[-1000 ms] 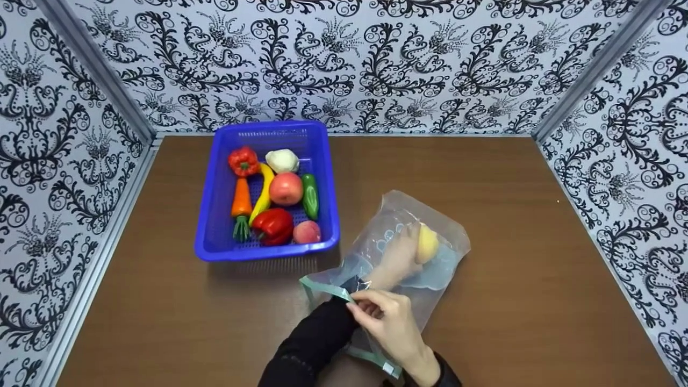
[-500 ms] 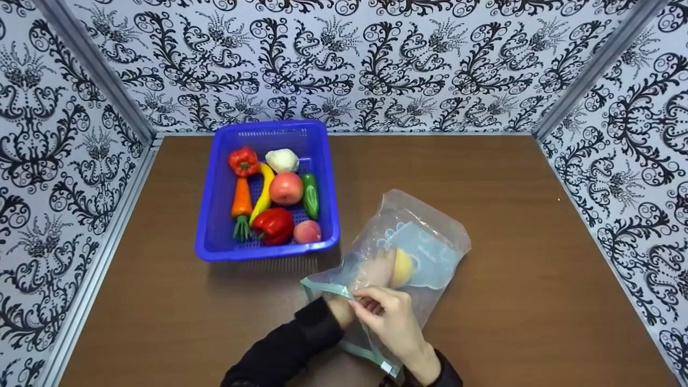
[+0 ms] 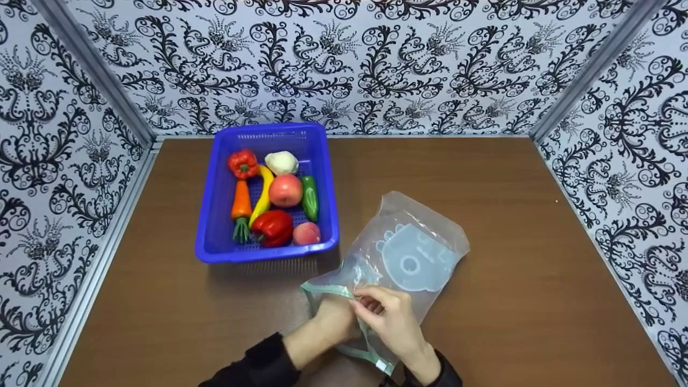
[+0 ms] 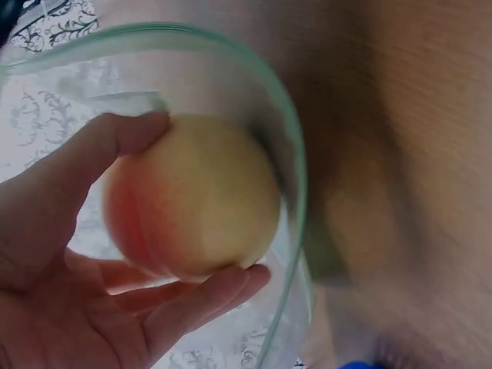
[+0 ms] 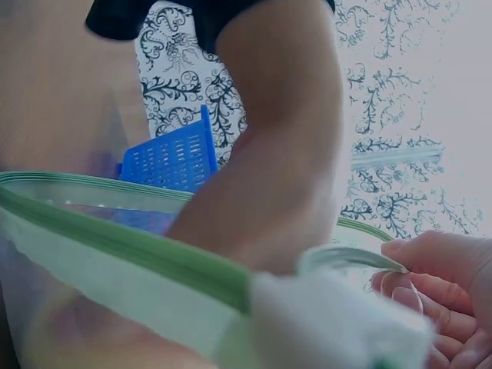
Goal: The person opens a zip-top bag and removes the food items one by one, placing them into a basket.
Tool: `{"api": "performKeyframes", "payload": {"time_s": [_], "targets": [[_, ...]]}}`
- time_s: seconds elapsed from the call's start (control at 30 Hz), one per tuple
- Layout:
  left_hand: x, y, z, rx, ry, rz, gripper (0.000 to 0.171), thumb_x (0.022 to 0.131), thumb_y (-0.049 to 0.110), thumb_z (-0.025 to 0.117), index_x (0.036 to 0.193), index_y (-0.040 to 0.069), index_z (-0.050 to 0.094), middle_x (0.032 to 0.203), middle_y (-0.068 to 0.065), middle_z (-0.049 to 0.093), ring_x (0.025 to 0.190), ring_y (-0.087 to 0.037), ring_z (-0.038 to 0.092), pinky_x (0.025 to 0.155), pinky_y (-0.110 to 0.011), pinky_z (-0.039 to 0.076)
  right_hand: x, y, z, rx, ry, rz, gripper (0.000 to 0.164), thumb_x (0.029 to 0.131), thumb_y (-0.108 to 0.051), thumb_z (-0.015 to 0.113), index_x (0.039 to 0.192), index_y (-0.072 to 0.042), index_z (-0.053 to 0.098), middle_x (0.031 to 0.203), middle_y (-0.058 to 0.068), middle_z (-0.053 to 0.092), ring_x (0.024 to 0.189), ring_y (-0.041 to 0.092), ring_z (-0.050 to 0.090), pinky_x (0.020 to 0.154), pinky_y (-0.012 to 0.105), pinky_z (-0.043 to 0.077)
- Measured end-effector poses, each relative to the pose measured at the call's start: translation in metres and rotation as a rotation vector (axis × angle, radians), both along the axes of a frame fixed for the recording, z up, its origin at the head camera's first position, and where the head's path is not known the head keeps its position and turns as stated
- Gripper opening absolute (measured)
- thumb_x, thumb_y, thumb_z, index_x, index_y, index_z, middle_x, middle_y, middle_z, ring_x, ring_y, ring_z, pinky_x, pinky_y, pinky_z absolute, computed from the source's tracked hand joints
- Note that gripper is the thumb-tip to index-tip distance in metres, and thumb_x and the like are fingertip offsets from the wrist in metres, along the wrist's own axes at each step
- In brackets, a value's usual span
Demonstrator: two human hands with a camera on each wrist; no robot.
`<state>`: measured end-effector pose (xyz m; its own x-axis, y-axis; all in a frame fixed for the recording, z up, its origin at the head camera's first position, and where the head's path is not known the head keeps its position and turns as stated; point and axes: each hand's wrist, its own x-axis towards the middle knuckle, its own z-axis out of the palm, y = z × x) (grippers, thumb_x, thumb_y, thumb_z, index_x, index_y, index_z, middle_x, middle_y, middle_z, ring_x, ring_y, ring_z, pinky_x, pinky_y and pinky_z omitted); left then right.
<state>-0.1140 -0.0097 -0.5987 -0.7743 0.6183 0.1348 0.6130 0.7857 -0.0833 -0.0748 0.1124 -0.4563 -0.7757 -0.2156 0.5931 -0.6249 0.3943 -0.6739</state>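
A yellow and red peach (image 4: 201,201) is gripped between the thumb and fingers of my left hand (image 3: 334,318), at the mouth of a clear zip bag (image 3: 416,258). In the head view the bag and right hand hide the peach. My right hand (image 3: 395,327) pinches the bag's green zip edge (image 5: 154,242) between thumb and fingers. Pale blue printing marks the bag, which lies slanted on the table. At the lower end of the zip edge is a white slider (image 3: 382,365).
A blue basket (image 3: 332,215) stands to the left of the bag. It holds two red peppers, a carrot (image 3: 242,199), a banana (image 3: 262,200), a white bulb-shaped item (image 3: 281,162), a large pink-red fruit (image 3: 285,190), a cucumber (image 3: 309,199) and a small peach (image 3: 306,234). Patterned walls surround the table.
My left hand has drawn back from deep inside the bag toward its mouth, carrying the peach. The right hand stays at the zip edge.
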Motion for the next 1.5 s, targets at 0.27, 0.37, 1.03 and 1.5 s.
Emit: {"api": "performKeyframes", "payload": {"time_s": [0.27,0.37,1.03,1.5], "targets": [[0.034,-0.023,0.145,0.095,-0.369,0.054,0.070,0.041,0.025,0.084,0.101,0.003,0.056,0.084,-0.006,0.055,0.075,-0.022,0.055,0.064,-0.032,0.049,-0.003,0.003,-0.002,0.018,0.003,-0.020,0.015,0.070,0.000,0.071,0.083,-0.006,0.066,0.065,-0.001,0.061,0.052,0.004,0.054,0.046,0.011,0.043],[0.041,-0.027,0.162,0.068,-0.390,0.046,0.083,0.039,0.025,0.085,0.111,0.003,0.051,0.090,-0.008,0.053,0.077,-0.023,0.056,0.062,-0.035,0.050,-0.004,0.004,-0.002,0.019,0.007,-0.032,0.016,0.069,0.000,0.072,0.083,-0.005,0.067,0.065,-0.001,0.061,0.052,0.004,0.054,0.046,0.011,0.043],[0.044,-0.088,0.250,0.427,-0.228,0.049,0.081,0.049,0.018,0.078,0.121,0.000,0.046,0.103,-0.013,0.054,0.084,-0.028,0.057,0.069,-0.041,0.049,-0.006,0.011,-0.003,0.061,-0.011,-0.053,0.013,0.070,-0.001,0.071,0.081,-0.006,0.067,0.065,-0.003,0.062,0.053,0.001,0.054,0.046,0.012,0.043],[-0.064,-0.129,0.242,0.501,-0.209,0.379,0.079,0.052,0.020,0.078,0.120,-0.003,0.042,0.095,-0.024,0.053,0.077,-0.041,0.055,0.064,-0.052,0.045,-0.004,0.012,-0.009,0.074,0.003,-0.056,0.015,0.069,0.000,0.071,0.082,-0.006,0.066,0.066,-0.004,0.061,0.054,0.001,0.053,0.048,0.011,0.042]]}}
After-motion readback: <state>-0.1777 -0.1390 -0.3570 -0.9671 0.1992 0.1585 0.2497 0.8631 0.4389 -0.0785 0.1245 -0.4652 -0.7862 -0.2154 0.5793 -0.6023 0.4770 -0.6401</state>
